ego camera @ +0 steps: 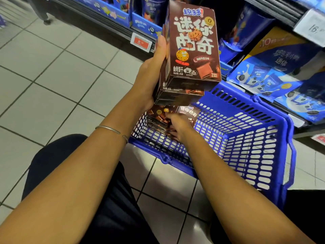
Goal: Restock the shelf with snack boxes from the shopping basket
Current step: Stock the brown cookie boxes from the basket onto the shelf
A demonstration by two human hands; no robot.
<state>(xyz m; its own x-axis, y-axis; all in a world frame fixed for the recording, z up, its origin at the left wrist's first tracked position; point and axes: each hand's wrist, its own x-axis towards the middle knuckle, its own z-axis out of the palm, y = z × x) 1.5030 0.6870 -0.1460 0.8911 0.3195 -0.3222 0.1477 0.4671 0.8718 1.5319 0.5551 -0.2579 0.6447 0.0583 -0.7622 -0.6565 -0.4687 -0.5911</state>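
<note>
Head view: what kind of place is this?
Probably a supermarket aisle: shelves stocked with blue cookie packs, a price tag on the shelf edge, and a blue shopping basket on the tiled floor.

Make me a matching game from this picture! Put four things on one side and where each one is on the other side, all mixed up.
Things:
1. stack of brown boxes
2. blue basket
3. bracelet
4. right hand

Places:
A. on the left wrist
B. on the tiled floor, beside the shelf
C. held up by the left hand
D. down inside the basket, on the loose boxes there

Right pairs: 1-C, 2-B, 3-A, 4-D.
</note>
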